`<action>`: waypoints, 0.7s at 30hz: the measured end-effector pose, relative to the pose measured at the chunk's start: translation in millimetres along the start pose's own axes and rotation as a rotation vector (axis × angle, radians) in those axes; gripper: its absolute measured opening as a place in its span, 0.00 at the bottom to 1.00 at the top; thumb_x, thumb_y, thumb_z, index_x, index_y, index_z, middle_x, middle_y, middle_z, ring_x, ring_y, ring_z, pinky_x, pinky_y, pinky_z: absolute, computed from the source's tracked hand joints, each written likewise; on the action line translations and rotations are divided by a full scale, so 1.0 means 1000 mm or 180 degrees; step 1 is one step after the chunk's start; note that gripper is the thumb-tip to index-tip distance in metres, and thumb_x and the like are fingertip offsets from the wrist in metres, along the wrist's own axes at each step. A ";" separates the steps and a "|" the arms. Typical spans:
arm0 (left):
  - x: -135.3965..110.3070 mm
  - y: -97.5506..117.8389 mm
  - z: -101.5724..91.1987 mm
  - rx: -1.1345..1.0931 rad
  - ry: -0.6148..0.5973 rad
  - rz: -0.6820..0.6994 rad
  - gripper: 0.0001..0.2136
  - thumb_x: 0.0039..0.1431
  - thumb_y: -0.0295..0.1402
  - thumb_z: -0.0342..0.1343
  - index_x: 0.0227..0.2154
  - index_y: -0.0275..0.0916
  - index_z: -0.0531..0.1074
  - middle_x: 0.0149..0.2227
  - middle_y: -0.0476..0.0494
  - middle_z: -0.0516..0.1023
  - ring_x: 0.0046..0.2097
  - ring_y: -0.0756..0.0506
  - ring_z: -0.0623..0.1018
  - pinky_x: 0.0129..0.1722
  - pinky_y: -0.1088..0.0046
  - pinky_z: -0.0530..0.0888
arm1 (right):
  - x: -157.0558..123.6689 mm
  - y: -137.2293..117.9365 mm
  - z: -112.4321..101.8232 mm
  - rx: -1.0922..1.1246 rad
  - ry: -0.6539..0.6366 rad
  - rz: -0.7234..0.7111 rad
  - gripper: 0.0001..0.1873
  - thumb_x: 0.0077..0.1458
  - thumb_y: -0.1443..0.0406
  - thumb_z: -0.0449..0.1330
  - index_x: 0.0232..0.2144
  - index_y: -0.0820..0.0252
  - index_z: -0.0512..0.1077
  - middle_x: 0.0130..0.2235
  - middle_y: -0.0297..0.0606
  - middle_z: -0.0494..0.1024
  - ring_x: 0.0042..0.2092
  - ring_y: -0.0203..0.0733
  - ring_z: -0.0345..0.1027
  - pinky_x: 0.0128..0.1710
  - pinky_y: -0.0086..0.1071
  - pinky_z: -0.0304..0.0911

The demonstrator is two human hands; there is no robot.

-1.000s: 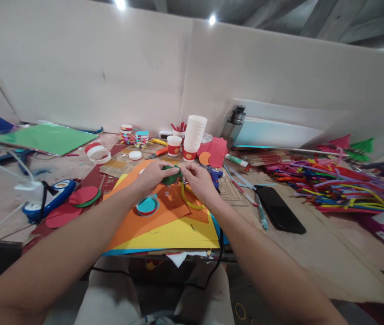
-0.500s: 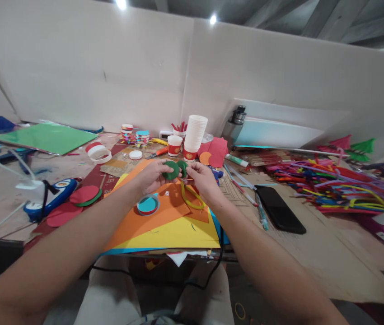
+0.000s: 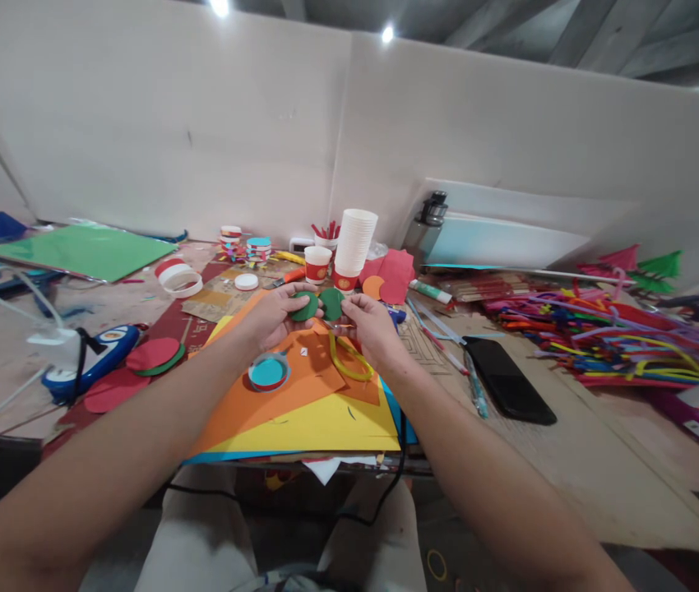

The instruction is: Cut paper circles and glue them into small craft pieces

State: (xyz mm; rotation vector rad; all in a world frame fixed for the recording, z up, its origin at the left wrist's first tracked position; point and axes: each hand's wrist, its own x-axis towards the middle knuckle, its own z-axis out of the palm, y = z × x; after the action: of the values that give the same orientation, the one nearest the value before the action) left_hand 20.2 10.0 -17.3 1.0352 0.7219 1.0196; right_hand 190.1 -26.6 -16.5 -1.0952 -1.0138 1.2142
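Observation:
Between thumb and fingers, my left hand [image 3: 276, 319] pinches a green paper disc [image 3: 305, 307]. Another green paper disc [image 3: 330, 304] is held at its right side by my right hand [image 3: 367, 325]. The two discs are side by side, their near edges close together; I cannot tell whether they touch. Both hands are above orange paper [image 3: 281, 409] lying over yellow paper [image 3: 337, 426]. Just below the left hand sits a shallow cut cup base [image 3: 269, 372] with a blue inside. A yellow pipe cleaner loop [image 3: 349, 366] lies under the right hand.
Behind the hands stand a tall stack of paper cups [image 3: 357, 247] and a single cup [image 3: 317, 265]. A black phone [image 3: 510, 382] and a pile of pipe cleaners [image 3: 608, 329] lie to the right. Red paper discs [image 3: 153, 354] and a blue glue gun [image 3: 103, 353] are left.
The green discs have turned and spread apart slightly; the right one now shows more of its face. The left disc has shifted a little left. Both hands keep their grip.

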 end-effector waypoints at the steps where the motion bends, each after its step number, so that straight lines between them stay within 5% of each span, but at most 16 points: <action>1: 0.001 -0.001 -0.001 0.0190 0.0053 0.0024 0.10 0.54 0.26 0.59 0.40 0.36 0.70 0.30 0.44 0.79 0.29 0.48 0.79 0.26 0.75 0.74 | 0.000 0.000 0.000 -0.0002 0.0004 -0.0011 0.12 0.47 0.60 0.66 0.25 0.57 0.65 0.25 0.29 0.70 0.26 0.34 0.66 0.26 0.31 0.69; 6: 0.006 -0.008 -0.006 0.1104 0.0113 0.0211 0.11 0.49 0.29 0.65 0.36 0.34 0.73 0.26 0.46 0.78 0.28 0.49 0.78 0.32 0.73 0.74 | 0.001 0.000 -0.001 -0.0054 0.0103 0.0011 0.11 0.49 0.62 0.65 0.24 0.58 0.65 0.24 0.30 0.71 0.25 0.33 0.67 0.25 0.30 0.69; 15: 0.003 0.001 -0.002 -0.0065 0.0078 -0.0200 0.04 0.62 0.29 0.53 0.32 0.33 0.69 0.22 0.51 0.66 0.20 0.55 0.67 0.15 0.85 0.60 | 0.000 -0.005 0.000 -0.0018 0.0194 0.0079 0.12 0.51 0.63 0.64 0.25 0.59 0.63 0.24 0.28 0.71 0.25 0.30 0.69 0.21 0.23 0.67; 21: 0.001 0.003 -0.003 -0.0394 -0.0118 -0.0215 0.05 0.61 0.30 0.54 0.31 0.35 0.66 0.21 0.56 0.57 0.17 0.58 0.57 0.13 0.88 0.51 | -0.002 -0.005 0.002 -0.0033 0.0217 0.0121 0.09 0.53 0.67 0.60 0.25 0.59 0.64 0.23 0.26 0.70 0.24 0.29 0.69 0.20 0.22 0.66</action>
State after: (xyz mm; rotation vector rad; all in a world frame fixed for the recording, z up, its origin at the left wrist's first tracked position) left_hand 17.1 12.4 -15.5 0.9145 0.6510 0.9722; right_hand 188.9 -28.2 -10.9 -1.1610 -0.9521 1.1951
